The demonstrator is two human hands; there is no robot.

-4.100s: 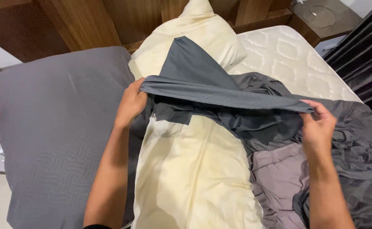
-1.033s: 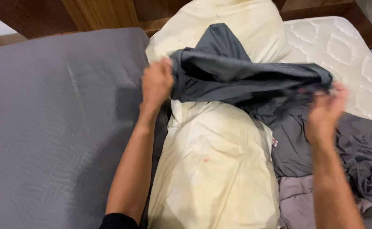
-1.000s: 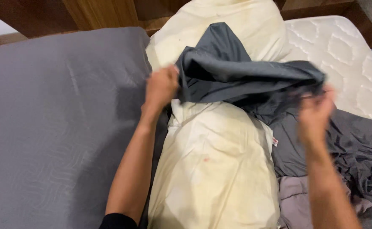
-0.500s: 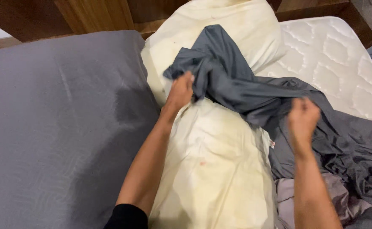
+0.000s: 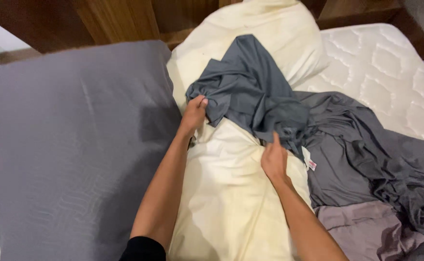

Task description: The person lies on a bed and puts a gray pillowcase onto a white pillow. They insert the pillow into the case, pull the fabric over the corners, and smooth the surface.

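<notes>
The mattress and grey pillow lie as before; the cream pillow stays between them. The dark case, stretched wide between the hands a second ago, now sits bunched over the pillow's upper half. The left hand pinches its edge; the right hand, fingers curled, grips fabric nearer the middle.

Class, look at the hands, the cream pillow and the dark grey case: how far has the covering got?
Done: the dark grey pillowcase is bunched over the upper middle of the cream pillow. In hand: the left hand pinches the case's edge; the right hand rests at its lower edge on the pillow, grip unclear. Left: most of the pillow shows bare. A grey covered pillow lies alongside.
</notes>
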